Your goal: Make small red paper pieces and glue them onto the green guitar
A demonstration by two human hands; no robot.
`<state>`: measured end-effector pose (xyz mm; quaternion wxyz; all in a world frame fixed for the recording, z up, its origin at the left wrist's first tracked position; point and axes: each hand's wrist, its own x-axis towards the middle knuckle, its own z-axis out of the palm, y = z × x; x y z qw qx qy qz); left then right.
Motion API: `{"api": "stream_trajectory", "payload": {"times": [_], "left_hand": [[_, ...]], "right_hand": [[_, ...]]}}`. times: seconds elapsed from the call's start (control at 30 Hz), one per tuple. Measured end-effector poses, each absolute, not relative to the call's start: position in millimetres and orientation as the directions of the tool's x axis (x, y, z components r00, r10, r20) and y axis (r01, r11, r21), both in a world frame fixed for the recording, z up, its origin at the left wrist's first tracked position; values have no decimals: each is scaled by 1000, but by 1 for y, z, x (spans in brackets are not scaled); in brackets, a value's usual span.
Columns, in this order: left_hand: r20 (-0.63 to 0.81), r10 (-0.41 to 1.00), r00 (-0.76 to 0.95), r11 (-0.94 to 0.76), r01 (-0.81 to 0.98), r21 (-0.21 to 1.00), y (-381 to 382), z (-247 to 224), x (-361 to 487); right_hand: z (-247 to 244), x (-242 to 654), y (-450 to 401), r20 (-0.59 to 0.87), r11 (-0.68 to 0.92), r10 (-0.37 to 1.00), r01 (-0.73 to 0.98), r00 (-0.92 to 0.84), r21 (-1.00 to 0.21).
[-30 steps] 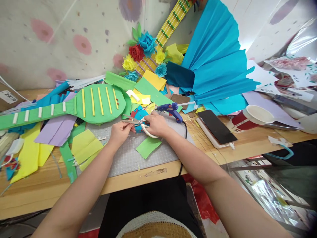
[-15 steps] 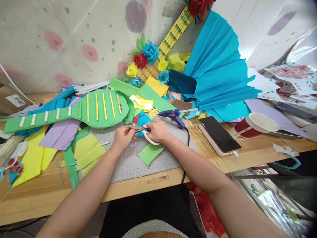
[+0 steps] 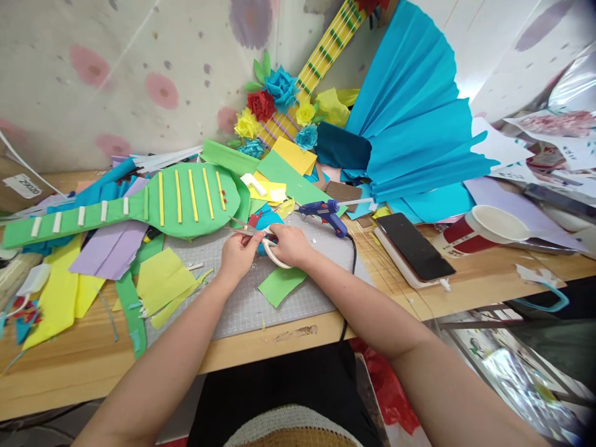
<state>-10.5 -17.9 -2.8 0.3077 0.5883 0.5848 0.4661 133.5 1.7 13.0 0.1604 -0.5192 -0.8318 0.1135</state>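
Note:
My right hand [image 3: 291,245] is closed round the white handles of a pair of scissors [image 3: 278,256], whose metal blades point left. My left hand [image 3: 239,253] pinches close to the blades, its fingertips almost at my right hand. Whatever lies in that pinch is too small and covered to make out. Both hands are over the grey cutting mat [image 3: 228,316]. Just beyond them lie blue paper scraps [image 3: 269,216] and small red bits. A green paper piece [image 3: 282,287] rests on the mat below my right hand.
To the left lies a green paper lute-shaped instrument [image 3: 190,205] with yellow strips. A blue glue gun [image 3: 326,213] with a black cord sits to the right, then a phone [image 3: 414,247] and a paper cup [image 3: 484,230]. Behind stand a flowered yellow instrument [image 3: 321,53] and blue pleated paper [image 3: 414,105].
My left hand has moved slightly right, nearer my right hand, and the scissor blades have shifted between the fingers. The whole view has moved a little.

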Motion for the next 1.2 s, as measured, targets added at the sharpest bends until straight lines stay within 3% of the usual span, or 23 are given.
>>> {"api": "stream_trajectory", "payload": {"times": [0.17, 0.97, 1.2], "left_hand": [[184, 974, -134, -111, 429, 897, -17, -4, -10], [214, 967, -136, -93, 592, 800, -14, 2, -8], [186, 972, -142, -86, 526, 846, -13, -2, -9]], "right_hand": [[11, 134, 3, 144, 424, 905, 818, -400, -389], [15, 132, 1, 113, 371, 929, 873, -353, -316], [14, 136, 2, 170, 377, 925, 879, -340, -293]]}}
